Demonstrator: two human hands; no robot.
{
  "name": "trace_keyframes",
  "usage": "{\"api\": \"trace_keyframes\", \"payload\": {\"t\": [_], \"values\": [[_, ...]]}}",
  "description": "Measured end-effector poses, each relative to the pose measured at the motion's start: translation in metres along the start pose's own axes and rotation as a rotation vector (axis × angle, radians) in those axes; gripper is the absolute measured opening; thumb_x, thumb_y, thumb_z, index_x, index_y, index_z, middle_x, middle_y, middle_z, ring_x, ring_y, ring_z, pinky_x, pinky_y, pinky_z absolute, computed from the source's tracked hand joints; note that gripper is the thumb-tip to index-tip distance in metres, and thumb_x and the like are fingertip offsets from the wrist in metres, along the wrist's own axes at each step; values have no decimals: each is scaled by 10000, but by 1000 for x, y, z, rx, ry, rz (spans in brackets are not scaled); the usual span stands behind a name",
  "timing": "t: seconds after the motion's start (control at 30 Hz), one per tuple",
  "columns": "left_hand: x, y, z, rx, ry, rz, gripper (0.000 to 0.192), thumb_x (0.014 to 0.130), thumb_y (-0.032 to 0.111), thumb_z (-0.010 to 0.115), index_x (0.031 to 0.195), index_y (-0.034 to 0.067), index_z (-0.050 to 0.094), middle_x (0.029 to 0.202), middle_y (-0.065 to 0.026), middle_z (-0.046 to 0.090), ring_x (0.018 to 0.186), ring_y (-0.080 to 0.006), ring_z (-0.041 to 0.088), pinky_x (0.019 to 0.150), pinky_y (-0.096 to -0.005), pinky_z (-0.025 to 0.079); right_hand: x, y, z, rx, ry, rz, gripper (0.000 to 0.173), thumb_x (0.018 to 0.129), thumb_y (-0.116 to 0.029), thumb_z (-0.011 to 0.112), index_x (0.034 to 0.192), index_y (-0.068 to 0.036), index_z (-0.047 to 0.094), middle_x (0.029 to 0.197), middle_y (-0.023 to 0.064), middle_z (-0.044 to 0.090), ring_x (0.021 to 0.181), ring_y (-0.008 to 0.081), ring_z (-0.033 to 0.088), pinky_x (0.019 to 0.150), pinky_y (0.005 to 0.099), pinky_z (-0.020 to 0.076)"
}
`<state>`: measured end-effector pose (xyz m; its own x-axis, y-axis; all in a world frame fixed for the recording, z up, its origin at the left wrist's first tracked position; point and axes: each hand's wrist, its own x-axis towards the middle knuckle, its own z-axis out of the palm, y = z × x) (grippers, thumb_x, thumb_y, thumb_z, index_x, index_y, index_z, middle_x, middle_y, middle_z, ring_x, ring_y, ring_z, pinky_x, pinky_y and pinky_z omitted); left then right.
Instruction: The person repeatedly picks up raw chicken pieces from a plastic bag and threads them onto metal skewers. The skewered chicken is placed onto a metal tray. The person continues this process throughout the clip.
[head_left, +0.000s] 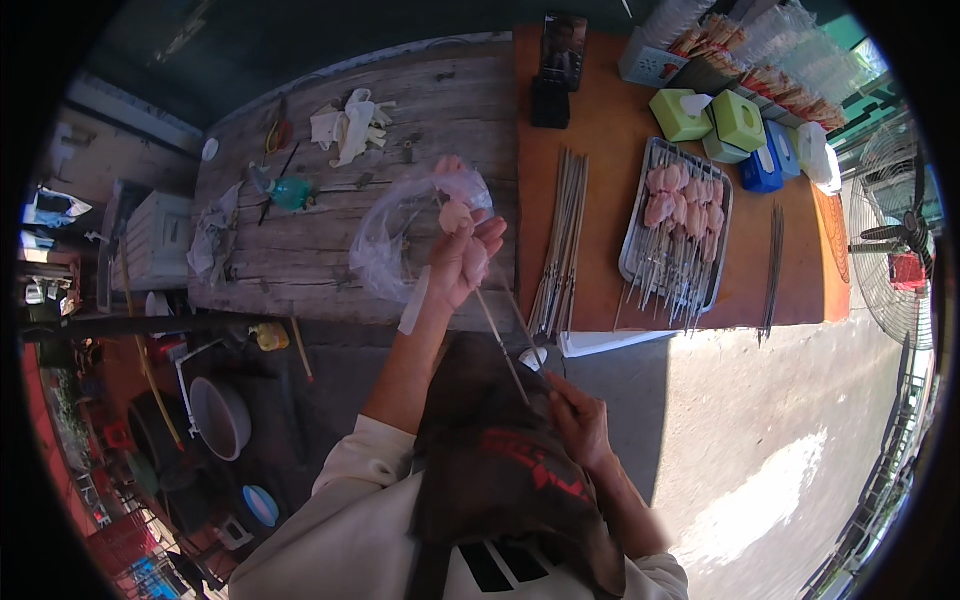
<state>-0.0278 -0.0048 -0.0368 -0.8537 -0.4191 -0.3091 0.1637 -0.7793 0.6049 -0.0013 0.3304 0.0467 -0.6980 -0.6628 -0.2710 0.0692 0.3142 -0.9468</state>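
Observation:
My left hand (466, 259) holds pieces of raw pale meat (475, 262), which look like poultry, with two metal skewers (495, 324) running down from it. Beside and behind it lies a clear plastic bag (386, 244) with more meat at its mouth. Lower right, my right hand (581, 420) is closed around the lower end of one skewer; the other skewer's end hangs free near the dark apron (495, 465). On the brown table, a metal tray (637, 262) carries several skewers of raw meat (686, 199), and bare metal skewers (562, 240) lie in a bundle.
A weathered wooden table (292, 247) bears white gloves (352, 127), scissors (278, 136) and a green spray bottle (291, 193). Tissue boxes (739, 120), a phone on a stand (562, 52) and more skewers (774, 262) are on the brown table. A large fan (907, 225) stands at the right.

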Motion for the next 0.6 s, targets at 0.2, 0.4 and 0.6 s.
{"api": "trace_keyframes", "payload": {"t": [0.2,0.4,0.6], "values": [[1,0,-1,-28,-16,-11,554,1044,375,689,1439,15,540,1393,-205,654,1303,-286,652,1098,-399,545,-1,-1,0,53,-40,40,351,1075,-43,571,1408,2,672,712,-26,553,652,42,504,606,247,463],[3,-2,-4,-54,-23,-22,543,1058,359,672,1457,17,536,1388,-208,657,1290,-286,663,1079,-396,560,0,3,-1,40,-56,32,356,1071,-63,574,1408,-10,676,744,-27,538,693,39,490,615,251,462],[-1,-2,4,-14,0,-20,547,1055,355,680,1458,15,534,1365,-219,668,1266,-301,681,1062,-416,575,1,4,-1,33,-46,15,346,1078,-45,575,1406,-2,677,724,-46,535,669,31,483,606,239,451]]}}
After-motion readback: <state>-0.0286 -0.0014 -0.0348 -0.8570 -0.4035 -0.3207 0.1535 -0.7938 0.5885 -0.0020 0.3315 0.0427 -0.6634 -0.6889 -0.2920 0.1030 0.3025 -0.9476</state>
